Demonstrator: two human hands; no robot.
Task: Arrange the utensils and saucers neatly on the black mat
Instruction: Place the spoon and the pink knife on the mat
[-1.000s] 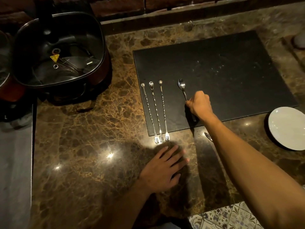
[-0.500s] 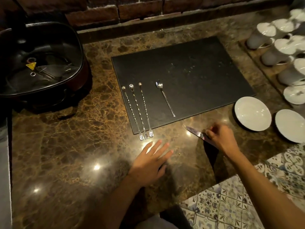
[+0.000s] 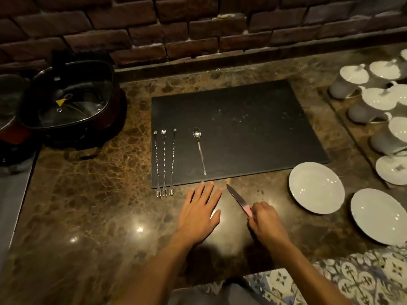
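A black mat (image 3: 253,119) lies on the brown marble counter. Three long twisted bar forks (image 3: 164,161) lie side by side along its left edge, tines hanging over the near edge. A small spoon (image 3: 199,148) lies to their right on the mat. My right hand (image 3: 267,221) is closed on the pink handle of a knife (image 3: 236,198), whose blade points up-left toward the mat's near edge. My left hand (image 3: 199,209) rests flat on the counter with fingers spread, just below the mat. Two white saucers (image 3: 316,187) (image 3: 377,214) sit on the counter to the right.
A square black pot with a glass lid (image 3: 70,100) stands at the far left. Several upturned white cups and saucers (image 3: 374,102) crowd a tray on the right. A brick wall (image 3: 198,25) runs behind. Patterned floor tiles (image 3: 330,280) show beyond the counter's near edge.
My right hand let go of the spoon on the mat, drew back to the counter and closed on the knife's handle. The view tilted up; my left hand stayed flat.
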